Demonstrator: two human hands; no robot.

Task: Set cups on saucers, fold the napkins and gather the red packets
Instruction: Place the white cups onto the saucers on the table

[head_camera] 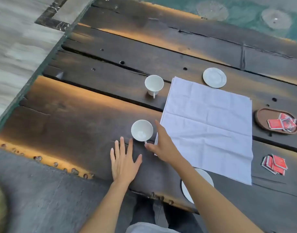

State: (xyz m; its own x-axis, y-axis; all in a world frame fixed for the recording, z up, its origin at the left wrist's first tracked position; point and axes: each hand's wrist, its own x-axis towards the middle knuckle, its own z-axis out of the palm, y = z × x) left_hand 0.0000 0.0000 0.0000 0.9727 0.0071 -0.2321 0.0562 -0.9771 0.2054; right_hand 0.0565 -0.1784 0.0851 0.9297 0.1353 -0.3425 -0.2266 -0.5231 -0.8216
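Nearly everything is left to do, by the look of it. Neither cup sits on a saucer: the near cup (142, 130) stands bare on the table (77, 115), the far cup (154, 84) stands alone further out, and the two saucers lie apart from them, one (214, 77) beyond the napkins' far edge, the other (205, 175) at the near edge, half hidden under the right forearm. The napkins (210, 125) are spread flat in a stack, unfolded, only old creases crossing them. The red packets are split: some lie in the tray (262, 118) at the right, and a loose pile (274, 164) sits on the wood nearer the person.

The right hand (162, 145) reaches toward the near cup, fingers fairly straight, thumb tip touching or just beside the cup's small handle; it has hold of nothing that I can see. The left hand (123, 160) rests flat on the table, fingers spread, just short of the cup, holding nothing.

The cups are smooth white china, flaring to a wide rim; the saucers are round, thin and glossy. The napkins are pale cloth or soft paper (hard to say which), limp and rumpled. The packets are flat, shiny squares. The tray is a shallow oval of dark wood; the table is rough dark planks, cracked and pitted with holes.
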